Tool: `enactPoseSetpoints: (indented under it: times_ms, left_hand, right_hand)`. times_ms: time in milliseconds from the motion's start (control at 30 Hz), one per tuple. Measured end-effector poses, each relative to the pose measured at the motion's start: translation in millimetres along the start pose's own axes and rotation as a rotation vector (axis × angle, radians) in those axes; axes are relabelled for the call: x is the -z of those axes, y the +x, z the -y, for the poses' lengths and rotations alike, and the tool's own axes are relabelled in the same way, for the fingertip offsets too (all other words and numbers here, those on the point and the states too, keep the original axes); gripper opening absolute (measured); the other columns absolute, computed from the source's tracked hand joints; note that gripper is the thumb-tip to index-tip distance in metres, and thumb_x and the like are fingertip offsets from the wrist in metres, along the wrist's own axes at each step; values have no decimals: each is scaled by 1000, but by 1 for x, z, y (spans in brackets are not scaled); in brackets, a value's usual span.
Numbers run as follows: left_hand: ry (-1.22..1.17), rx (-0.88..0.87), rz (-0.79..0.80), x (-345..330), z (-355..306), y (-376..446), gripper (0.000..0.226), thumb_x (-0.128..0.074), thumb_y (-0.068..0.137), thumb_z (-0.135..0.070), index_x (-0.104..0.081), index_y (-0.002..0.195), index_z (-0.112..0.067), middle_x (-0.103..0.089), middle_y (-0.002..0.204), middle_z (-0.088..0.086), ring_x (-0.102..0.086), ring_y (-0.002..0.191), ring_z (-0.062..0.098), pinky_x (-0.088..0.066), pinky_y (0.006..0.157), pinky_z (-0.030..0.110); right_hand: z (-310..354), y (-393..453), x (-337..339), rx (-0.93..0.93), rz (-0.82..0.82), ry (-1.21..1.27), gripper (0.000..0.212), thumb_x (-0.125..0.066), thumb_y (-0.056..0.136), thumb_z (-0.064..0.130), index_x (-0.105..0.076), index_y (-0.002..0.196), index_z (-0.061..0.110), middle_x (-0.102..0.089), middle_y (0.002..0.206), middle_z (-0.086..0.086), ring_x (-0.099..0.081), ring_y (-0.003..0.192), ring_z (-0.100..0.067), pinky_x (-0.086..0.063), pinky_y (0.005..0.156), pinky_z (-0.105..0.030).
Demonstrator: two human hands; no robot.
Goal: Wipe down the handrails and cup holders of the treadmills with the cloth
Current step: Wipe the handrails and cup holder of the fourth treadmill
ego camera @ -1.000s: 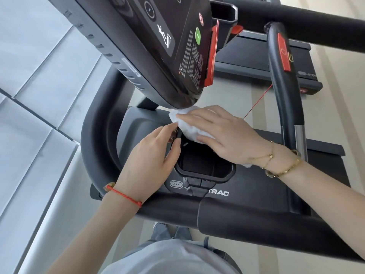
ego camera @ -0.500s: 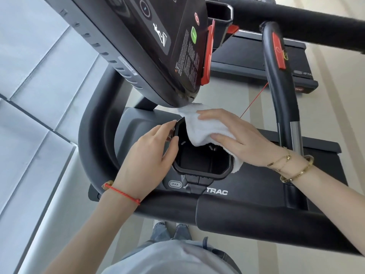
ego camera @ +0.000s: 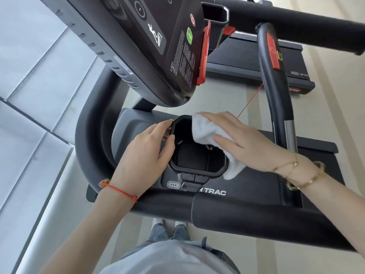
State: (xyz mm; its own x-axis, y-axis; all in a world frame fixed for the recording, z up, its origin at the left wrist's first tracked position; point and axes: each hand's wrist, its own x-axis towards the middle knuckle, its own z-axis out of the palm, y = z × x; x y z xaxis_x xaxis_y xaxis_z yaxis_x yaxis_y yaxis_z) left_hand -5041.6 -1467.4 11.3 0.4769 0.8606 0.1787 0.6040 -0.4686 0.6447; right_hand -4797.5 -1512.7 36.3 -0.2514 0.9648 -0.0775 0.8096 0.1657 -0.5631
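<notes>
Pale gym flooring surrounds a treadmill console. Left hand (ego camera: 146, 153) steadies the cup holder (ego camera: 197, 155) rim, fingers curled; right hand (ego camera: 241, 141), fingers flat, presses the cloth (ego camera: 205, 129) over its right edge. Wiping seems underway; handrail (ego camera: 274, 91) apparently remains.

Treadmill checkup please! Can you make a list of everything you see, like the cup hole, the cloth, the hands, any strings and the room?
Surface: dark treadmill tray, bare where visible.
Job's things: white cloth draped over the cup holder rim; handrail upright beside it.
Clutter: nothing seen.
Grippers: right hand presses flat on the cloth; left hand pinches the holder's rim.
Cables: thin red cord near the console.
Surroundings: pale floor, second treadmill behind.
</notes>
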Motion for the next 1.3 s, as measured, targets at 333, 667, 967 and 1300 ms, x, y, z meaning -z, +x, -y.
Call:
enactPoseSetpoints:
  times_ms: [333, 667, 967, 1300]
  left_hand:
    - [2, -12, -5, 0, 0, 0, 42, -46, 98, -29, -52, 137, -16, -66, 113, 0, -63, 99, 16, -54, 86, 41]
    - [-15, -17, -11, 0, -2, -1, 39, -49, 99, -24, -52, 137, -15, -66, 114, 0, -63, 97, 17, -54, 85, 38]
    - [-17, -24, -13, 0, -2, -1, 36, -48, 99, -23, -54, 134, -14, -67, 109, 2, -64, 94, 21, -55, 81, 42]
    - [-6, -23, 8, -1, 0, 0, 36, -47, 100, -23, -53, 134, -13, -67, 107, 4, -64, 93, 22, -54, 81, 37]
  right_hand:
    - [15, 28, -10, -128, -108, 46, 43, -48, 99, 16, -46, 139, 34, -49, 128, 8, -53, 113, -18, -41, 94, -35]
    - [28, -2, -33, -440, -295, 388, 52, -57, 95, 22, -32, 140, 30, -42, 135, 3, -42, 119, -12, -33, 82, -5]
    - [51, -32, -56, -633, -265, 614, 71, -55, 97, 34, -6, 148, 29, -30, 144, 10, -37, 125, -10, -30, 94, -25]
    - [51, -14, -39, -595, -289, 471, 57, -54, 98, 28, -21, 145, 21, -39, 140, 2, -42, 121, -14, -34, 94, -26]
